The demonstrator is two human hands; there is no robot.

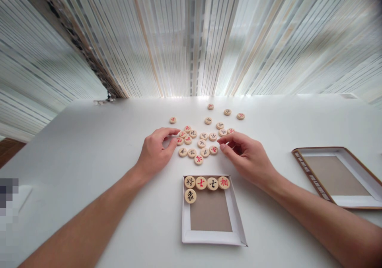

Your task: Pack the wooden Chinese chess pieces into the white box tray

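Note:
Several round wooden Chinese chess pieces [201,143] with red or black characters lie in a loose cluster on the table. Beside its left edge, my left hand [158,146] rests with thumb and index finger apart, close to a red-marked piece [179,141]. On the other side, my right hand [246,152] hovers with fingers curled but apart, its tips just right of another red-marked piece [213,150]. Nearer to me stands a shallow white box [211,237]. Its back row is filled with pieces, and one black-marked piece [190,196] starts a second row at the left.
A brown-edged box lid [312,176] lies inside up on the right. A few stray pieces [227,112] are scattered toward the back of the white table [89,140]. Striped curtains [179,41] hang behind it, with a bead chain [104,100] at the left.

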